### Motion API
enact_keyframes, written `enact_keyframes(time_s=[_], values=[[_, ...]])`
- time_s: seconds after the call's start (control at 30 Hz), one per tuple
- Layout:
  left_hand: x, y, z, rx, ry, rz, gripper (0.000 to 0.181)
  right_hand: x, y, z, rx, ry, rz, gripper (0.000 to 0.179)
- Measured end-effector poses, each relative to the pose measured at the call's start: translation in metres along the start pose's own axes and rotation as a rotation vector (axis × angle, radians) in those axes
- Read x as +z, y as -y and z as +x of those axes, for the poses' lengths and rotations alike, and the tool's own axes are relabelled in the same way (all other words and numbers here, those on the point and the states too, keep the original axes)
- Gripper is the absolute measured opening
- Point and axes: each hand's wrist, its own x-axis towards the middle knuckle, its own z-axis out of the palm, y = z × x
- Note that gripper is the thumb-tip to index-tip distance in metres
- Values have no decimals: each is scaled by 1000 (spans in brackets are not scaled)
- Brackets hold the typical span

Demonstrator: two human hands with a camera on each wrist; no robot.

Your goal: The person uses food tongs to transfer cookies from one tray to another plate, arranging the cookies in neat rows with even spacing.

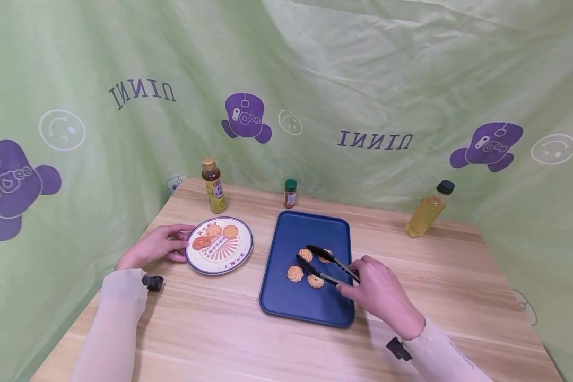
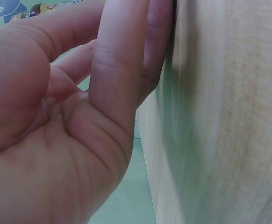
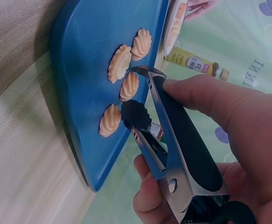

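Note:
My right hand (image 1: 379, 289) grips black-and-steel tongs (image 3: 187, 135) over a blue tray (image 1: 298, 305). The tongs' tips stand apart, on either side of a swirled cookie (image 3: 129, 86). Several cookies lie on the tray, among them a swirled one (image 1: 294, 274) nearer its left edge and another (image 1: 315, 281) below the tongs. At the left, fingers of my left hand (image 1: 155, 246) touch the rim of a white plate (image 1: 239, 254). On that plate are three cookies: a pretzel-shaped one (image 1: 201, 243), a star-shaped one (image 1: 213, 229) and a round one (image 1: 230, 231). In the left wrist view, the plate is hidden.
Behind the plate stands a sauce bottle (image 1: 216, 190) with a tan cap. A small green-capped spice jar (image 1: 290, 195) is behind the tray. Toward the back right is a bottle of yellow liquid (image 1: 426, 215). A green printed curtain (image 1: 315, 69) hangs along the wooden table's (image 1: 210, 323) far edge.

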Motion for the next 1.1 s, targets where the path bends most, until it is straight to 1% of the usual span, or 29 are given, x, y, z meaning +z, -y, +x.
enact_keyframes(time_s=[0.43,0.67,0.93,1.1], values=[[-1,-2,0,0,2,12,65,-2,2,3,-13,3,7,47],[0,-1,0,10,8,-31,64,-1,4,5,-56,-32,11,45],[0,-1,1,19,6,-21,65,-2,15,10,-99,-60,18,39],[0,-2,0,9,10,-14,65,0,25,16,-110,-36,16,39]])
